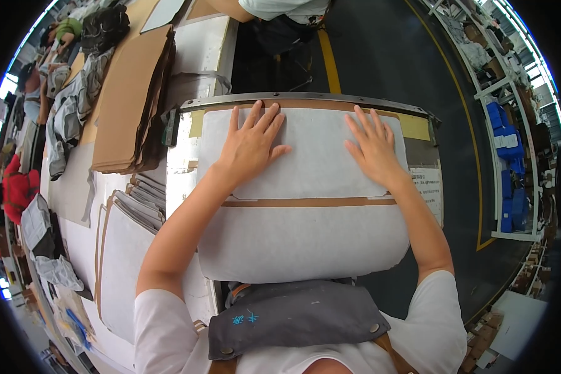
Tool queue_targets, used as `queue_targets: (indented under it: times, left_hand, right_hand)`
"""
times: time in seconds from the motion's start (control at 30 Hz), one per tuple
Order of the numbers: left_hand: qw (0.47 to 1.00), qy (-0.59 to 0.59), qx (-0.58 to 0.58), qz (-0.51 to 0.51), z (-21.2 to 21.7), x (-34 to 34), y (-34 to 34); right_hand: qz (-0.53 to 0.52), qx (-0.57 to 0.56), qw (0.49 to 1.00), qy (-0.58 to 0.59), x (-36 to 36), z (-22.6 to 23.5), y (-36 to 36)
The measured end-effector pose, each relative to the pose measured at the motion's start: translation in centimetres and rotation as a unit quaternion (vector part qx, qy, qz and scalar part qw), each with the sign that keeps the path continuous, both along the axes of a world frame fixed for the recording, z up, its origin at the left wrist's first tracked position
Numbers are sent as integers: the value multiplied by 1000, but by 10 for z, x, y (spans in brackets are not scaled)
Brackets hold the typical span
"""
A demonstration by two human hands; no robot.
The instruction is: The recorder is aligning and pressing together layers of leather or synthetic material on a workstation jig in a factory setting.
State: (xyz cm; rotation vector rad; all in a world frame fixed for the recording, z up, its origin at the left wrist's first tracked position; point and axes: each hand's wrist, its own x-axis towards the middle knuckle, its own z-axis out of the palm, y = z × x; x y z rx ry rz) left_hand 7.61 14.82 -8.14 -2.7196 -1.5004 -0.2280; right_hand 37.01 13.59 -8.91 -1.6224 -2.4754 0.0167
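Both hands lie flat with fingers spread on the upper white fabric piece (305, 156); the left hand (250, 144) and right hand (373, 146) press it, gripping nothing; it sits on the worktop (193, 43) against the metal bar (305, 98); placing seems done, the lower white panel (299, 243) overhangs untouched.

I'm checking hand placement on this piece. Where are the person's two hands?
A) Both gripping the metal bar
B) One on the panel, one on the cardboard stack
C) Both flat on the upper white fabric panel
C: the left hand and right hand both lie palm-down, fingers spread, on the upper white fabric panel, just below the metal bar.
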Motion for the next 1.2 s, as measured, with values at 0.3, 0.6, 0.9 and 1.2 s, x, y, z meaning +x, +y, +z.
queue_targets:
  times: [0.3,0.6,0.9,1.2]
  left_hand:
    - [998,-27,6,55,-7,11,-12]
    - [996,-34,-20,77,-2,13,-13]
    - [998,-24,-6,63,-8,9,-12]
    - [995,-31,-21,93,-3,1,-13]
  right_hand:
    - [-4,-21,1000,-1,5,5,-3]
    - [-16,5,1000,2,6,0,-6]
    - [-5,18,1000,17,6,0,-7]
    - [-4,21,1000,19,4,-2,-4]
